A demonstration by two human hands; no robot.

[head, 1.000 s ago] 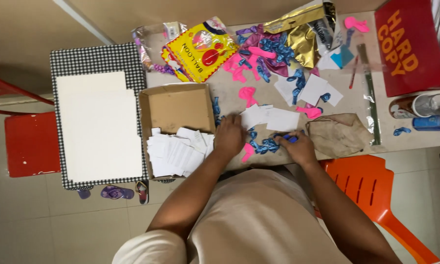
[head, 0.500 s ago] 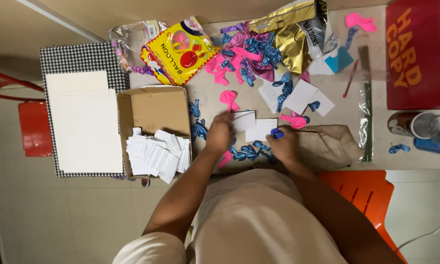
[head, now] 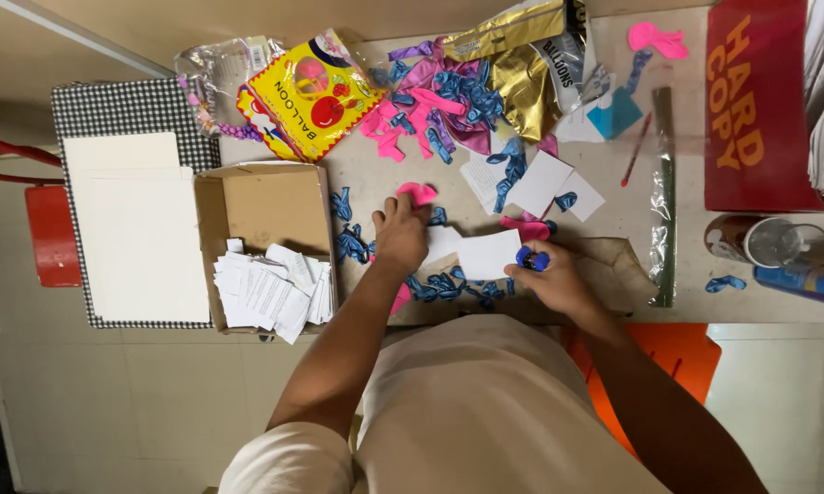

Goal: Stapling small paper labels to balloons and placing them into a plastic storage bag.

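My left hand [head: 400,233] rests on the table with its fingertips on a pink balloon [head: 418,193], fingers bent over it. Between the fingers of my right hand [head: 553,280] is a blue balloon [head: 532,260], pinched just right of a white paper slip [head: 487,253]. More blue balloons [head: 453,286] lie in a loose row between my two hands, near the table's front edge. A flattened brown paper bag [head: 619,265] lies under and right of my right hand.
An open cardboard box [head: 263,209] with several white slips [head: 270,291] stands left of my left hand. A yellow balloon packet [head: 308,95], gold foil bag [head: 518,73], red folder [head: 752,110], glass [head: 770,241] and checkered board [head: 128,215] surround the work area.
My left hand has moved up from the white slips to the pink balloon. My right hand has lifted a blue balloon from the row and holds it beside a slip.
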